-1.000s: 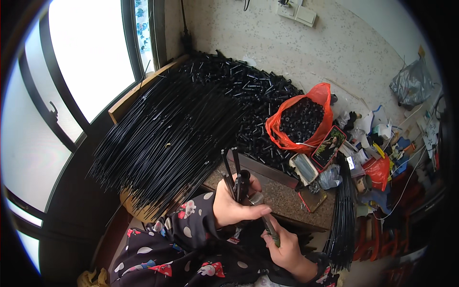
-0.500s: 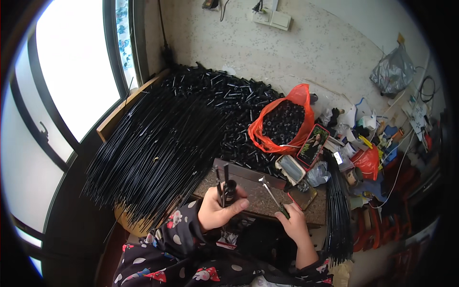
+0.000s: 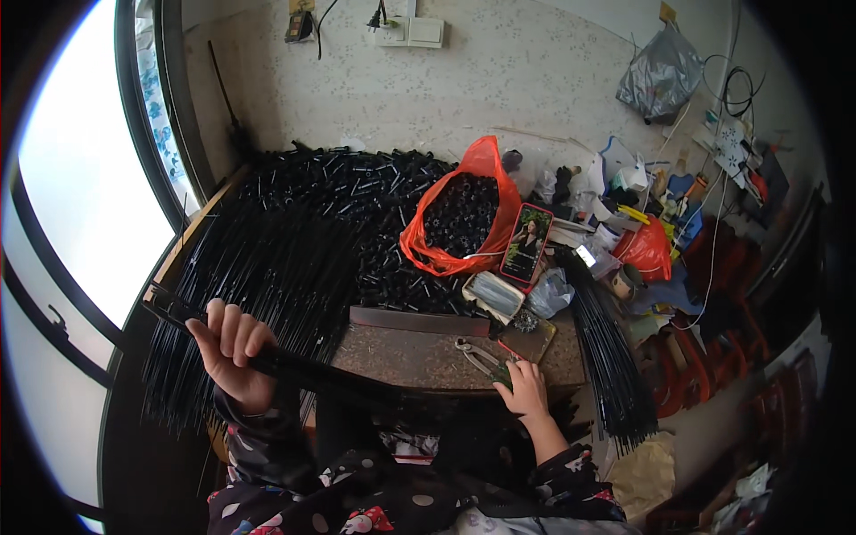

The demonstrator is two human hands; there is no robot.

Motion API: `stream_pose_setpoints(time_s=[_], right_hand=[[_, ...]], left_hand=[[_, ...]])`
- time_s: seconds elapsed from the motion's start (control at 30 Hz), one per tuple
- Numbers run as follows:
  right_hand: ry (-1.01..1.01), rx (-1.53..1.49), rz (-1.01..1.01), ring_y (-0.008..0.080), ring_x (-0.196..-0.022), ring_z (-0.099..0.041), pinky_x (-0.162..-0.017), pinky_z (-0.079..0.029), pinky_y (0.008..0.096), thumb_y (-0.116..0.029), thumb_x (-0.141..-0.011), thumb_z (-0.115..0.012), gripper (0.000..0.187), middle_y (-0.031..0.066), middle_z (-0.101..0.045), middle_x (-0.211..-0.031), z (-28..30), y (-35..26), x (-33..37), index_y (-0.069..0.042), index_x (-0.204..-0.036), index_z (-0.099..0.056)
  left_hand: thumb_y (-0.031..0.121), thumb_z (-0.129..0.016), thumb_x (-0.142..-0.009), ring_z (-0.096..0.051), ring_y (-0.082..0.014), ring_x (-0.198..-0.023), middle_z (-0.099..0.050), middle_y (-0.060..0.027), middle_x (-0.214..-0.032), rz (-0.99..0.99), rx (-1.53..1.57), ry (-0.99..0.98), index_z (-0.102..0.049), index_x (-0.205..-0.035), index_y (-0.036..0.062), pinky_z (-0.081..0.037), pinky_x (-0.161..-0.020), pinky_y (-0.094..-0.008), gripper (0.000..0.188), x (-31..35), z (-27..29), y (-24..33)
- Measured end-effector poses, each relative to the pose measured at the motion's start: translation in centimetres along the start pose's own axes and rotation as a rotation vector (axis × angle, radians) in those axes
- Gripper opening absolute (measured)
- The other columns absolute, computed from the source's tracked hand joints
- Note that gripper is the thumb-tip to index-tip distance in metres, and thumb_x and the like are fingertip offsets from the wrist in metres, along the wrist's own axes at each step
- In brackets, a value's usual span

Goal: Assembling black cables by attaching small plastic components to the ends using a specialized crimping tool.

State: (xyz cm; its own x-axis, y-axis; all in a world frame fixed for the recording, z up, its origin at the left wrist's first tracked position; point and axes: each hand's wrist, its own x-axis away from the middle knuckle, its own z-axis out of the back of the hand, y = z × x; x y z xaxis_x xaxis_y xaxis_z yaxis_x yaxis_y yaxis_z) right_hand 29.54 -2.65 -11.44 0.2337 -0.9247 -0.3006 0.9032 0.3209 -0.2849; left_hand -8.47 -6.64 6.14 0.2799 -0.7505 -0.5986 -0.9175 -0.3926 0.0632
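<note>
My left hand (image 3: 234, 352) is raised at the left with its fingers wrapped round a long black rod assembly (image 3: 312, 370). This slants from above the rod pile down to the right across the table's front edge; its exact kind is unclear. At the right front of the table, my right hand (image 3: 524, 392) closes over the green handles of metal pincers (image 3: 477, 355), whose jaws point to the back left. Long thin black rods (image 3: 259, 259) are heaped at the left. Behind them spreads a pile of short black tubes (image 3: 312, 178).
An orange bag (image 3: 419, 254) holds small black parts. Beside it are a phone (image 3: 526, 242), a clear-lidded box (image 3: 493, 296) and a clear plastic bag (image 3: 550, 292). A dark strip (image 3: 419, 321) fronts the tubes. More black rods (image 3: 606, 357) hang at the right edge, with clutter beyond.
My left hand has moved left and up, and the black piece in it now lies lengthwise across my front. The pincers have come down to the tabletop. My view has shifted right.
</note>
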Motion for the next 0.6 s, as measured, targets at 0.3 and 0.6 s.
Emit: stream_pose_setpoints(time_s=[0.3, 0.6], right_hand=[[0.708, -1.882, 0.187, 0.0038, -0.052, -0.028, -0.05, -0.03, 0.0179, -0.04, -0.085, -0.054, 0.039, -0.0057, -0.031, -0.06, 13.5, -5.2, -2.1, -0.008, -0.104, -0.046], [0.383, -1.695, -0.037, 0.0149, -0.069, -0.052, -0.061, -0.045, 0.0265, -0.027, -0.084, -0.059, 0.029, 0.0069, -0.054, -0.08, 8.4, -13.5, -1.2, -0.002, -0.093, -0.049]], left_hand=[[0.036, -0.046, -0.088, -0.053, -0.0245, -0.097, -0.061, -0.0089, -0.093, 0.412, 0.124, 0.594, -0.059, -0.088, 0.0047, -0.038, -0.09, -0.0425, 0.034, 14.2, 10.4, -7.6], [0.046, -0.048, -0.083, -0.059, -0.0318, -0.085, -0.063, -0.015, -0.091, 1.733, -0.282, 0.838, -0.059, -0.101, 0.006, -0.045, -0.079, -0.0409, 0.045, 32.9, 31.9, -9.8]])
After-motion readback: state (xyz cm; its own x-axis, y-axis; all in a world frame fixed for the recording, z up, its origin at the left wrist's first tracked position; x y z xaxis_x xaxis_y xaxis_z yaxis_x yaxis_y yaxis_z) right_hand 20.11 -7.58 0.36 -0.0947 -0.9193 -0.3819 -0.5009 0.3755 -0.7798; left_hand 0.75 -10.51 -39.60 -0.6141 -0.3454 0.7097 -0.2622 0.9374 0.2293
